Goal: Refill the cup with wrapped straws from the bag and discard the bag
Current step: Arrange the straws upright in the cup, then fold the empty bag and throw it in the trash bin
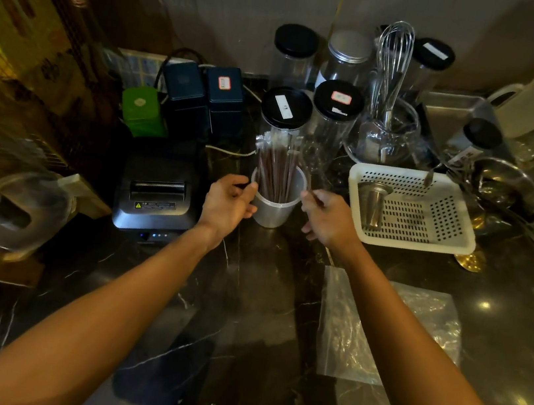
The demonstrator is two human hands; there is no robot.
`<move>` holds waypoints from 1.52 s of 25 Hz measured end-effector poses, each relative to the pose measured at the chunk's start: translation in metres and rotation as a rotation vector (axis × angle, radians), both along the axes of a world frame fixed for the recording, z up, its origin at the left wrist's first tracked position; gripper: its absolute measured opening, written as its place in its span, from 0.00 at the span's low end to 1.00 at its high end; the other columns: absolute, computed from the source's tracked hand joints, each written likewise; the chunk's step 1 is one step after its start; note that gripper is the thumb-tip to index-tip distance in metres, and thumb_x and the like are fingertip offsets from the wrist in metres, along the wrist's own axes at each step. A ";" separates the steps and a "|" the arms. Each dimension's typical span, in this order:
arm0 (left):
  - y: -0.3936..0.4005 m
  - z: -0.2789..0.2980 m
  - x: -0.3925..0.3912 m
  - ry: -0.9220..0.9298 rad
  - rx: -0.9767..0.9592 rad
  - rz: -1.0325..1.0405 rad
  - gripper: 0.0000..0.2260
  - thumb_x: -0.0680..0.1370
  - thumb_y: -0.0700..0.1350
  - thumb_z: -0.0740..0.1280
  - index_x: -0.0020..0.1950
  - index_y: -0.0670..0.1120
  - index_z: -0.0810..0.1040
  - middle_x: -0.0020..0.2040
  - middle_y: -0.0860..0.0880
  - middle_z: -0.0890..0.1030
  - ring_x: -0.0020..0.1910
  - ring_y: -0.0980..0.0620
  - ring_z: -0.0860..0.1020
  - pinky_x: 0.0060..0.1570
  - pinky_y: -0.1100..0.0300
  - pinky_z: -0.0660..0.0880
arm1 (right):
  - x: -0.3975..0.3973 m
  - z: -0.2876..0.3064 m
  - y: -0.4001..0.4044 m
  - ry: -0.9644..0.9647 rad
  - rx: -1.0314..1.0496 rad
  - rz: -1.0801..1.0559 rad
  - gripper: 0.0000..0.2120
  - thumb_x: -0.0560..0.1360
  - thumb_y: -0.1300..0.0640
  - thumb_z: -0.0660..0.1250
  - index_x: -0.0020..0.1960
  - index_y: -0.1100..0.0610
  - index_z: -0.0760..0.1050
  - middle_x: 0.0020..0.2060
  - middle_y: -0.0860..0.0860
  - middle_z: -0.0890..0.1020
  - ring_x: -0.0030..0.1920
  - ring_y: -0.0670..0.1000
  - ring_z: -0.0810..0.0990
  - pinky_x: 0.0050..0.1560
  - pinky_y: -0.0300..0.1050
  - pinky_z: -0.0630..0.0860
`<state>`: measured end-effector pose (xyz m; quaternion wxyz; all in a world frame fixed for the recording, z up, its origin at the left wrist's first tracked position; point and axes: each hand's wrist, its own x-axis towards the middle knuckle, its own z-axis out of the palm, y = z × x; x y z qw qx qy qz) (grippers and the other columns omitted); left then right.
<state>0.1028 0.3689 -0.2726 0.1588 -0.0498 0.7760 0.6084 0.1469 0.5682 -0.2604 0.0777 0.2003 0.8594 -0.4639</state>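
Note:
A translucent plastic cup (pixel 273 208) stands on the dark marble counter, with several brown wrapped straws (pixel 275 169) upright in it. My left hand (pixel 229 203) curls against the cup's left side, thumb near the rim. My right hand (pixel 324 216) hovers at the cup's right rim, fingers loosely curled and holding nothing that I can see. A clear plastic bag (pixel 354 329) lies flat on the counter to the right, partly under my right forearm.
A receipt printer (pixel 158 193) sits left of the cup. A white perforated basket (pixel 429 223) with a metal cup is on the right. Black-lidded jars (pixel 286 108), a whisk and glassware crowd the back. A glass dome (pixel 15 209) stands at far left.

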 end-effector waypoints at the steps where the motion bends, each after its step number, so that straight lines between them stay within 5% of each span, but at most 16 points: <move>1: 0.001 0.001 0.006 -0.011 0.002 0.023 0.21 0.84 0.47 0.65 0.74 0.41 0.68 0.53 0.42 0.83 0.45 0.49 0.85 0.46 0.58 0.83 | 0.007 0.001 0.002 0.000 0.001 0.014 0.11 0.85 0.48 0.61 0.52 0.52 0.79 0.41 0.53 0.84 0.36 0.48 0.85 0.33 0.39 0.79; 5: 0.006 0.002 0.034 0.010 -0.042 0.089 0.21 0.82 0.49 0.67 0.72 0.44 0.67 0.51 0.43 0.83 0.42 0.50 0.84 0.50 0.51 0.82 | 0.044 0.004 0.010 0.031 0.062 0.104 0.10 0.84 0.53 0.65 0.58 0.58 0.82 0.43 0.54 0.84 0.41 0.50 0.84 0.37 0.36 0.79; 8: 0.024 -0.003 0.061 -0.094 -0.063 -0.059 0.16 0.81 0.46 0.69 0.66 0.42 0.73 0.50 0.42 0.83 0.38 0.52 0.81 0.40 0.59 0.78 | 0.080 0.001 0.015 0.008 0.176 0.085 0.13 0.81 0.51 0.69 0.63 0.54 0.82 0.50 0.50 0.85 0.49 0.50 0.84 0.52 0.48 0.81; 11: 0.048 -0.011 0.096 -0.250 -0.090 -0.275 0.16 0.80 0.46 0.71 0.66 0.41 0.75 0.49 0.44 0.81 0.37 0.53 0.79 0.36 0.61 0.76 | 0.120 -0.003 0.018 -0.026 0.282 0.092 0.10 0.80 0.51 0.69 0.59 0.52 0.83 0.51 0.51 0.87 0.52 0.52 0.85 0.54 0.51 0.81; 18: 0.086 -0.025 0.158 -0.468 -0.150 -0.459 0.23 0.80 0.51 0.70 0.71 0.42 0.69 0.55 0.41 0.80 0.52 0.44 0.81 0.55 0.48 0.81 | 0.214 -0.019 0.025 -0.067 0.432 0.101 0.18 0.80 0.57 0.68 0.70 0.57 0.79 0.66 0.57 0.81 0.65 0.58 0.80 0.65 0.52 0.77; 22: 0.094 -0.028 0.179 -0.550 -0.158 -0.497 0.29 0.80 0.52 0.70 0.75 0.41 0.64 0.62 0.40 0.78 0.60 0.40 0.82 0.52 0.52 0.81 | 0.254 -0.035 0.025 -0.160 0.584 0.133 0.28 0.79 0.59 0.67 0.78 0.54 0.68 0.79 0.57 0.66 0.81 0.60 0.61 0.80 0.61 0.57; 25: 0.100 -0.035 0.186 -0.644 -0.069 -0.458 0.25 0.80 0.50 0.71 0.72 0.40 0.66 0.65 0.39 0.78 0.57 0.40 0.84 0.50 0.53 0.83 | 0.268 -0.046 0.023 -0.281 0.556 0.143 0.38 0.78 0.61 0.67 0.84 0.53 0.54 0.84 0.55 0.55 0.84 0.59 0.47 0.82 0.67 0.42; 28: 0.102 -0.041 0.188 -0.727 0.058 -0.409 0.19 0.80 0.44 0.72 0.67 0.38 0.75 0.57 0.41 0.84 0.48 0.46 0.85 0.40 0.61 0.84 | 0.273 -0.057 0.022 -0.265 0.535 0.098 0.38 0.80 0.55 0.67 0.85 0.53 0.52 0.85 0.54 0.55 0.85 0.56 0.49 0.81 0.67 0.41; 32: 0.101 -0.029 0.184 -0.731 0.115 -0.396 0.03 0.80 0.39 0.70 0.49 0.40 0.82 0.35 0.46 0.84 0.34 0.53 0.81 0.38 0.62 0.80 | 0.279 -0.060 0.021 -0.105 0.584 0.045 0.26 0.80 0.52 0.67 0.77 0.53 0.69 0.76 0.54 0.72 0.78 0.55 0.68 0.81 0.66 0.55; 35: 0.099 -0.006 0.172 -0.664 0.234 -0.384 0.04 0.80 0.42 0.71 0.49 0.42 0.82 0.39 0.44 0.83 0.37 0.51 0.82 0.41 0.59 0.80 | 0.275 -0.043 0.026 0.113 0.509 -0.041 0.13 0.80 0.60 0.68 0.63 0.54 0.81 0.58 0.53 0.84 0.59 0.52 0.82 0.63 0.55 0.78; 38: 0.087 0.018 0.154 -0.563 0.376 -0.283 0.12 0.81 0.51 0.68 0.57 0.43 0.82 0.43 0.46 0.84 0.43 0.50 0.83 0.47 0.55 0.79 | 0.258 -0.007 0.028 0.209 0.294 -0.146 0.09 0.83 0.60 0.66 0.57 0.50 0.83 0.48 0.47 0.85 0.47 0.42 0.82 0.51 0.43 0.80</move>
